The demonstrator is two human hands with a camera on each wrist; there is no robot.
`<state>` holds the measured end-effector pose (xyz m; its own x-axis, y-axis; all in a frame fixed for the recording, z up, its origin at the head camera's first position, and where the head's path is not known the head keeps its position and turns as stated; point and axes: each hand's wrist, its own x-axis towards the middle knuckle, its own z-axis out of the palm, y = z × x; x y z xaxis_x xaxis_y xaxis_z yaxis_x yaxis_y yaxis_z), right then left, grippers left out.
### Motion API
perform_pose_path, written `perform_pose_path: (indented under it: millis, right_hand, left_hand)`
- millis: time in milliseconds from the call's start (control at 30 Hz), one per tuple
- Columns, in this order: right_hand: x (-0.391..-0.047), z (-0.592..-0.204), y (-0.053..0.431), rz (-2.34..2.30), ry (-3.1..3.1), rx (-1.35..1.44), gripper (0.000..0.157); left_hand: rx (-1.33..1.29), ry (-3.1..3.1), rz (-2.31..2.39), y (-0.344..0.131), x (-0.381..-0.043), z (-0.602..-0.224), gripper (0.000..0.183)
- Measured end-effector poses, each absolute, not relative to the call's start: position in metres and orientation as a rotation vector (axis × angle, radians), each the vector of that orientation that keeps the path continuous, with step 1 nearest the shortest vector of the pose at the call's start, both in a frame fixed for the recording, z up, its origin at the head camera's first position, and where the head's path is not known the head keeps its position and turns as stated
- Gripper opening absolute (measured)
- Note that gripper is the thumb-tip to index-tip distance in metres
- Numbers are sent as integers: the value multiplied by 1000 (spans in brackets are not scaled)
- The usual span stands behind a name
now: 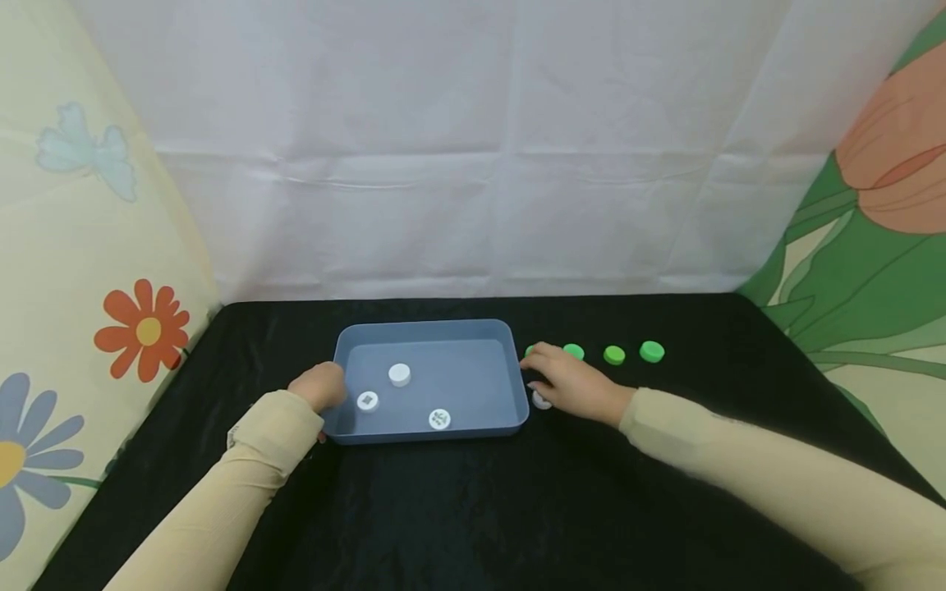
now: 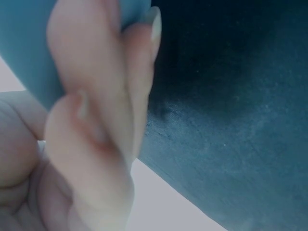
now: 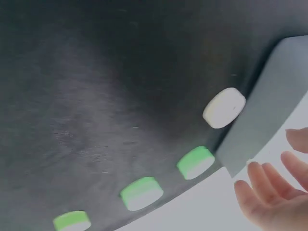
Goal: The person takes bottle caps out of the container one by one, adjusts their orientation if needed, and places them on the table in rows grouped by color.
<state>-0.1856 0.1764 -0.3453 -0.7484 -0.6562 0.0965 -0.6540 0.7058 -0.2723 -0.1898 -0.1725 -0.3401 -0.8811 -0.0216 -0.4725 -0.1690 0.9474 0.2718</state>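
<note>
A blue-grey tray (image 1: 429, 437) lies on the black cloth, with three white discs inside: a plain one (image 1: 400, 375), one with a dark diamond mark (image 1: 368, 401) and one with a patterned top (image 1: 439, 419). My left hand (image 1: 319, 387) grips the tray's left side; its curled fingers (image 2: 91, 159) fill the left wrist view. By the tray's right edge hovers my right hand (image 1: 572, 384), fingers loosely bent and nothing visible in them. Another white disc (image 3: 224, 108) lies on the cloth against the tray's right wall, partly hidden below that hand in the head view.
Several green caps stand in a row right of the tray, among them a bright one (image 1: 652, 351) and a lime one (image 1: 613, 355). The leftmost is mostly covered by my right hand. Behind the table hangs a white curtain (image 1: 443, 164), with flowered cloths at both sides.
</note>
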Motion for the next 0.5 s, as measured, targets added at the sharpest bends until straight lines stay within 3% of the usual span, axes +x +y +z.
perform_pose_path:
  millis: [500]
  right_hand:
    - [-178, -345, 127, -432, 2733, -1472, 32]
  left_hand:
    - [-132, 2624, 433, -172, -190, -340, 26]
